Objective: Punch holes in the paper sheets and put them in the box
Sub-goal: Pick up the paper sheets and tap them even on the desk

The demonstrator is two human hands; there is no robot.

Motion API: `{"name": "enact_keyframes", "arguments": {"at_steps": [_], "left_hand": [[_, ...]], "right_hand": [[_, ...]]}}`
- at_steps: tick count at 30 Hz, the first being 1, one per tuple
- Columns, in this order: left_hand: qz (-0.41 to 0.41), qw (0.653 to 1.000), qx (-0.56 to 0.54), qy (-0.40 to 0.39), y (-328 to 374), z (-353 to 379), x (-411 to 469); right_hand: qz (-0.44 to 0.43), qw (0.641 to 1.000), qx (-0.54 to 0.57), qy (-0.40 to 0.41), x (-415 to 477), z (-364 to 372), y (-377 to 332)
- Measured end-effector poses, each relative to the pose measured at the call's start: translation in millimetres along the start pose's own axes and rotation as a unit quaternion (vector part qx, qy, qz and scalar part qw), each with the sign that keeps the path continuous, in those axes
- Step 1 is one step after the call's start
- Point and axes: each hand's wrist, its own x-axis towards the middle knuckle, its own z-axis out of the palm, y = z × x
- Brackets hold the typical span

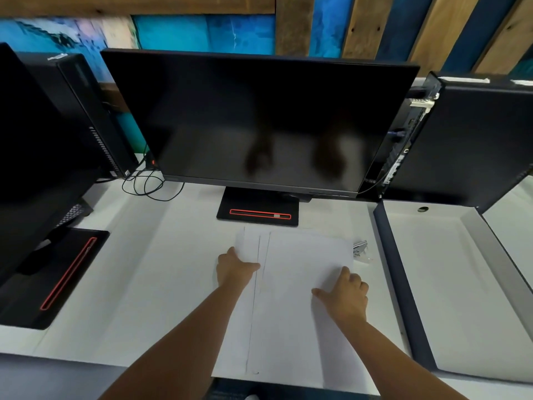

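White paper sheets lie fanned on the white desk in front of the monitor, their near edge over the desk's front. My left hand grips the left edge of the sheets, thumb on top. My right hand rests on the right part of the top sheet, fingers curled and pressing down. A small silver hole punch sits just past the sheets' right far corner. The open box, dark blue outside and white inside, stands at the right with nothing visible in it.
A large dark monitor on a black stand faces me. A second monitor and a black computer tower stand at left with loose cables. Another black tower stands at back right behind the box.
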Motion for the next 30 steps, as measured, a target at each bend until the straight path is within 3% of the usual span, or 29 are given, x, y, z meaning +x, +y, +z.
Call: {"name": "enact_keyframes", "arguments": {"at_steps": [8,16,22,26,30], "left_hand": [[-0.019,0.996,-0.076,-0.030,0.4,5.3,3.1],[-0.023,0.965,-0.257,-0.055,-15.2,-4.9,6.7],[-0.008,0.952,-0.258,-0.162,-17.8,-13.4,2.6],[0.019,0.956,-0.239,-0.168,-12.8,-6.7,-4.4],[0.027,0.948,-0.262,-0.178,-16.7,-18.2,-2.7]], "right_hand": [[-0.013,0.998,0.058,-0.017,4.7,-2.1,-4.3],[-0.037,0.993,0.105,-0.043,5.1,-1.0,-12.9],[-0.013,0.996,0.080,-0.049,9.6,2.4,-11.7],[-0.021,0.983,0.160,-0.089,12.1,2.1,-17.8],[0.043,0.954,0.284,-0.084,20.1,-8.0,-6.8]]}}
